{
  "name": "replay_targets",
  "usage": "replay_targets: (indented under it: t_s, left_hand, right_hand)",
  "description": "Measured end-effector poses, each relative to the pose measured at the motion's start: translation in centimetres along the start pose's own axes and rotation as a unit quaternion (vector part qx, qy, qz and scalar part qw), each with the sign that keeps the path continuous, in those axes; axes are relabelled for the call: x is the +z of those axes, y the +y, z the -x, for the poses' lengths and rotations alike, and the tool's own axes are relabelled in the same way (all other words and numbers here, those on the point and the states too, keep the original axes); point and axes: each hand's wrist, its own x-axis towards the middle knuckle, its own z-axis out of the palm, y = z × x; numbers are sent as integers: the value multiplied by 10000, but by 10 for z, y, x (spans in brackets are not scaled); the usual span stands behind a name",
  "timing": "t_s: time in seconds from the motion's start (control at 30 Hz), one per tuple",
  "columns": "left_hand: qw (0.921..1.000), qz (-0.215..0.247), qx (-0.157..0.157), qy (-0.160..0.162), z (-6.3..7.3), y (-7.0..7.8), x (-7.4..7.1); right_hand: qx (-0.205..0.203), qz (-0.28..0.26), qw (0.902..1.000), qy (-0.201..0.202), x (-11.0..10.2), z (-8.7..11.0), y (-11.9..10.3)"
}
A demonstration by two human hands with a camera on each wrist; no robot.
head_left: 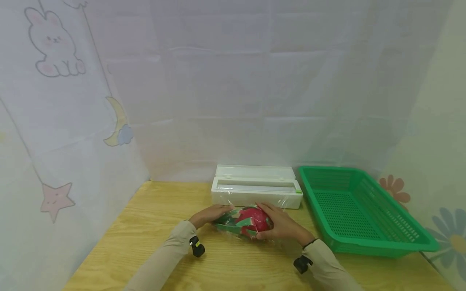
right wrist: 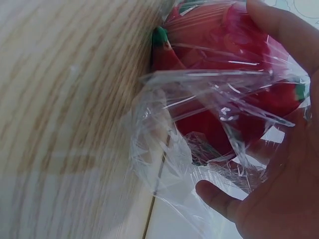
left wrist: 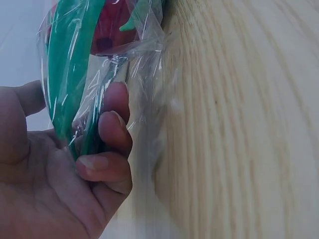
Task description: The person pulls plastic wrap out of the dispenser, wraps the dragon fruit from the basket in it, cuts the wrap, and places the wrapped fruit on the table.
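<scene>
A red dragon fruit [head_left: 257, 218] with long green leaf tips lies on its side on the table, wrapped in clear cling film [right wrist: 154, 124]. My left hand [head_left: 209, 215] holds its green end; in the left wrist view the fingers curl round the film-covered green leaves [left wrist: 75, 59]. My right hand [head_left: 283, 224] grips the rounded red end, thumb on the near side and fingers over the top. In the right wrist view loose, crumpled film hangs off this end of the fruit [right wrist: 214, 45], and the little finger stands away from it.
Behind the fruit stands a white cling film box [head_left: 256, 200] with its lid up and a roll inside. A green plastic basket [head_left: 367, 242] sits to the right on the wooden table [head_left: 153, 234]. A pale cloth backdrop [head_left: 225, 89] hangs behind.
</scene>
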Motion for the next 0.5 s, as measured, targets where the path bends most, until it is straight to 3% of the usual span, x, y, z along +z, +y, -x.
replay_targets:
  t_s: [0.13, 0.27, 0.5]
  left_hand:
    - [9999, 60, 143, -29, 2, -2, -2]
    - [9985, -198, 511, -18, 6, -2, -3]
    - [9928, -533, 1031, 310, 11, 4, -2]
  right_hand:
    - [-31, -39, 10000, 47, 0, -1, 1]
    - [-141, -144, 9998, 71, 3, 0, 3]
    - [-252, -364, 9988, 211, 6, -2, 6]
